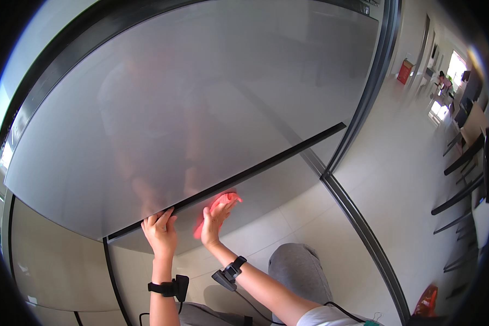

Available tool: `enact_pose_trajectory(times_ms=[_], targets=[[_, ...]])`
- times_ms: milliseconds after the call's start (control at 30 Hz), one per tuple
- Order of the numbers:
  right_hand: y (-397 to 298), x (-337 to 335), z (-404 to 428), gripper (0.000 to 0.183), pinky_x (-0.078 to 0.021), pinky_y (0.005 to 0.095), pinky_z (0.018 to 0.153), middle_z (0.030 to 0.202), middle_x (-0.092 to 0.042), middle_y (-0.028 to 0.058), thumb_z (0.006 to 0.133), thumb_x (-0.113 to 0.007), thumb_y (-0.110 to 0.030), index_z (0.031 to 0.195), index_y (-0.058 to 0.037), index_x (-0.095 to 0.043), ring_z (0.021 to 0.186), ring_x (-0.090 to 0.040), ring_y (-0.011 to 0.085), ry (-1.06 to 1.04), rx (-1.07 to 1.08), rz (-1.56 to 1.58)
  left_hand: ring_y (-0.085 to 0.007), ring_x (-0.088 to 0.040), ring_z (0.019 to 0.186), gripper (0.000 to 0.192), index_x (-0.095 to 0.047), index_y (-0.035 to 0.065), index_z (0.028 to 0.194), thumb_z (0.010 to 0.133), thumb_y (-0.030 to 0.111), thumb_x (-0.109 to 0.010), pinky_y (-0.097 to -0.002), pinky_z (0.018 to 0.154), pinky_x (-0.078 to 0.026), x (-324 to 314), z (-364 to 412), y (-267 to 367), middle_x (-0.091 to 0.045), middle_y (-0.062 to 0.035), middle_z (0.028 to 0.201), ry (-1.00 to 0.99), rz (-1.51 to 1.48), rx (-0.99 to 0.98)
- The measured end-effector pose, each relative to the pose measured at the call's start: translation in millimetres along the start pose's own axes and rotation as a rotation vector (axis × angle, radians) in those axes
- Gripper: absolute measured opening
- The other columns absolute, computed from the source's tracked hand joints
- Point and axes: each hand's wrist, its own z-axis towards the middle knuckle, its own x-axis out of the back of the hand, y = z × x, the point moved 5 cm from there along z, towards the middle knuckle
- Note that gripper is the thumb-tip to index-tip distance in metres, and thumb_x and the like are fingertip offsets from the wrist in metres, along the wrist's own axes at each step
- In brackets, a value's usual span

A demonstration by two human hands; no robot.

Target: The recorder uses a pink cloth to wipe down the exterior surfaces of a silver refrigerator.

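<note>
A large glossy grey panel spans the view and mirrors a person's body and arms. Along its lower edge runs a black strip, slanting up to the right. My left hand curls its fingers over this strip near its left end. Just below the strip, my right hand presses a bunched pink-red cloth against the lower grey panel. Part of the cloth is hidden behind the palm and fingers. Both wrists wear black straps with small devices and cables.
A dark metal track crosses the tiled floor at the right. Several chairs line the far right side. Farther back are a red box and another person. My knee in grey trousers is below my hands.
</note>
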Motion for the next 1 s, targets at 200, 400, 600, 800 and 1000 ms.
enact_pose_trajectory(times_ms=[200, 400, 600, 800, 1000], targets=[[6.9, 38.0, 56.6, 0.086, 0.0080, 0.0480, 0.107, 0.147, 0.014, 0.0205, 0.088, -0.034, -0.056, 0.141, -0.0019, 0.007, 0.136, 0.015, 0.0341, 0.112, 0.135, 0.051, -0.0221, -0.052, 0.080, 0.025, -0.070, 0.0108, 0.091, 0.066, 0.006, -0.071, -0.0341, 0.077, -0.039, 1.6, -2.3, -4.0, -0.056, -0.0037, 0.079, -0.004, 0.039, -0.011], [52.3, 111.7, 132.7, 0.070, -0.0001, 0.0352, 0.111, 0.150, 0.013, 0.0080, 0.094, -0.035, -0.038, 0.144, -0.0111, 0.005, 0.138, 0.008, 0.0199, 0.226, 0.127, 0.207, -0.0217, -0.050, 0.079, 0.026, -0.070, 0.0115, 0.094, 0.069, 0.005, -0.069, -0.0344, 0.076, -0.038, -4.8, 2.3, 10.6, -0.053, -0.0026, 0.077, 0.035, 0.071, -0.070], [76.7, 137.8, 169.7, 0.061, -0.0283, 0.0390, 0.103, 0.137, -0.035, 0.0080, 0.092, -0.024, -0.051, 0.138, -0.0110, -0.028, 0.126, -0.034, 0.0258, 0.430, -0.505, 1.241, -0.0223, -0.050, 0.082, 0.030, -0.071, 0.0153, 0.094, 0.066, 0.003, -0.069, -0.0343, 0.073, -0.036, -1.6, 0.0, -0.8, -0.053, -0.0014, 0.081, 0.046, 0.088, -0.071], [260.1, 123.1, 143.6, 0.062, -0.0309, 0.0411, 0.101, 0.130, -0.045, 0.0060, 0.088, -0.022, -0.055, 0.123, -0.0103, -0.048, 0.119, -0.040, 0.0235, 0.133, -0.691, 1.102, -0.0235, -0.049, 0.085, 0.033, -0.071, 0.0176, 0.093, 0.065, 0.000, -0.067, -0.0364, 0.073, -0.036, -1.8, -3.6, 6.4, -0.054, 0.0000, 0.082, 0.094, 0.112, -0.071], [347.4, 59.7, 52.4, 0.064, -0.0231, 0.0441, 0.107, 0.140, -0.034, 0.0076, 0.088, -0.021, -0.054, 0.132, -0.0104, -0.038, 0.128, -0.032, 0.0261, 0.047, -0.952, 1.159, -0.0233, -0.049, 0.083, 0.034, -0.071, 0.0196, 0.093, 0.065, 0.002, -0.067, -0.0371, 0.074, -0.037, -15.5, 1.5, 21.1, -0.052, -0.0014, 0.079, 0.062, 0.063, -0.107]])
